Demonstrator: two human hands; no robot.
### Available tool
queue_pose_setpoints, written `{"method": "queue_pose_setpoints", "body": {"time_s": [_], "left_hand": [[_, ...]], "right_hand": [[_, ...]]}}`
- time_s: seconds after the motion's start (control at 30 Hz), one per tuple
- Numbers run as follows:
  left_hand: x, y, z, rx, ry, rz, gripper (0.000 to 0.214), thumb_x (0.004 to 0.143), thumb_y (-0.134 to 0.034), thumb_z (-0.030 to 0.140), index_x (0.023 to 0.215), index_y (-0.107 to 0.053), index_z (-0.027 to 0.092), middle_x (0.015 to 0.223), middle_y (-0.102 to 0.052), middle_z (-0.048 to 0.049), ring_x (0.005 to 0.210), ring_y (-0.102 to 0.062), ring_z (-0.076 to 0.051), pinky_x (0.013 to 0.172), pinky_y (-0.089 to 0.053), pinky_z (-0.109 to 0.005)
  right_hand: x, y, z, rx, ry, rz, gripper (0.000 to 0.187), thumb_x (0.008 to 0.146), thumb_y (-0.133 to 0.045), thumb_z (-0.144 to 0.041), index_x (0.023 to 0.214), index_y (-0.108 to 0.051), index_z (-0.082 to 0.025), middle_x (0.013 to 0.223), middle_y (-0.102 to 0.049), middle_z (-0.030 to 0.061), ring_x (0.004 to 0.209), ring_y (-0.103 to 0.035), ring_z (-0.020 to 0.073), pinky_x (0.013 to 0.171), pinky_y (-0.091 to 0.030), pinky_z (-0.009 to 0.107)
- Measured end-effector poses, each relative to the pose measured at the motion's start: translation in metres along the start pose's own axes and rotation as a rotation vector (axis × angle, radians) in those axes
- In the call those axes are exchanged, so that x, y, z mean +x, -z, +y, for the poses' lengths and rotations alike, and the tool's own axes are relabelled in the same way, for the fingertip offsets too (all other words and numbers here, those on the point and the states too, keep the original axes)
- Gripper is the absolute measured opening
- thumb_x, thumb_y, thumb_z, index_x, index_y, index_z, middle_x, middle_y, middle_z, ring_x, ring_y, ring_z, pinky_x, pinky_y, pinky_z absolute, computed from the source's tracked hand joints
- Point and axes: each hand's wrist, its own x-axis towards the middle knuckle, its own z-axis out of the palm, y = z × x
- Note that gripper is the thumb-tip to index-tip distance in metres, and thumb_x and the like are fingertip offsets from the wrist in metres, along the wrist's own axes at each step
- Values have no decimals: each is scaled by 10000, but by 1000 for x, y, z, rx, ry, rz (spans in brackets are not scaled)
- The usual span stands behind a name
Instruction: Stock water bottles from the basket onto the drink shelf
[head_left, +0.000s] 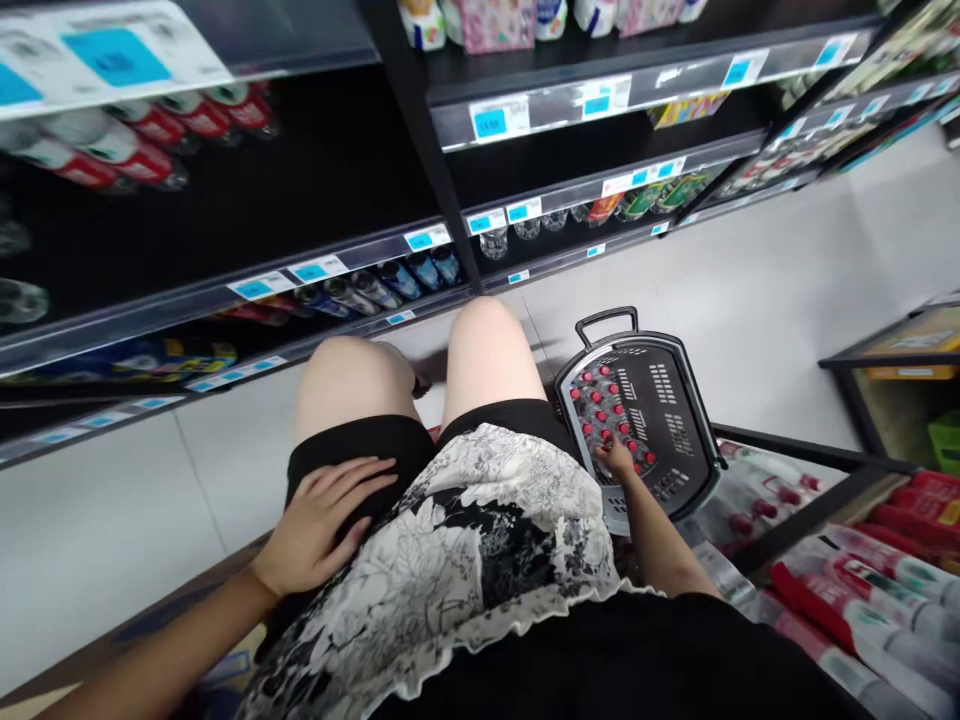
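Red-capped bottles (601,415) sit in the basket (646,365), the right hand (616,457) seemingly handling one, its grip indiscernible, the next move likely calling for firm hold, the left hand (326,515) lying released left of the basket.

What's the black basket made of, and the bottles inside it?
The basket looks like dull, hard plastic, with neat, moulded-looking slots. The bottles seem shiny, clear plastic because they glint, but glass is possible. Their caps look like smooth plastic, all one bright red.
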Motion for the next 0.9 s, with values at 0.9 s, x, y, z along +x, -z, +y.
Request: {"method": "queue_pose_setpoints", "body": {"time_s": [0.9], "left_hand": [[72, -39, 2, -1765, 248, 72, 741, 712, -646, 808, 1037, -669, 142, 1022, -712, -133, 868, -668, -218, 753, -512, -304]], "right_hand": [[-216, 158, -307, 1161, 1067, 434, 236, 711, -710, -378, 635, -705, -154, 610, -662, 15, 567, -573, 124, 567, -453, 239]]}}
